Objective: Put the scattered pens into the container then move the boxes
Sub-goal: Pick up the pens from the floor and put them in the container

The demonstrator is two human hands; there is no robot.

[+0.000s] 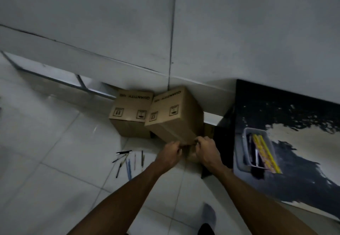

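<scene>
Both hands grip the near bottom edge of a tilted cardboard box point(173, 113): the left hand point(170, 151) is curled closed on the edge left of the box's near corner, the right hand point(206, 147) curled closed on the edge right of it, the two hands just beside each other with the corner between them. The box leans away from the person, its printed face up and showing "QUANTITY" lettering and handling symbols; its far side rests against the white wall point(110, 23). A second cardboard box point(131, 110) with the same print sits flat on the tiled floor point(46, 142), touching the tilted box on its left and also backed against the wall. Scattered pens point(128, 161) lie loose on the floor tiles just left of the left hand and in front of the second box, a black one with a white tip farthest away, the rest fanned out in blue, black and pale colours; exact count unclear from blur. To the right of the hands, a grey plastic container point(257, 150) stands on a dark patterned counter point(294, 115), well apart from the floor pens; it holds a yellow pack and some dark pens. A socked foot point(208, 214) shows at the bottom edge, on the floor under the right forearm.
</scene>
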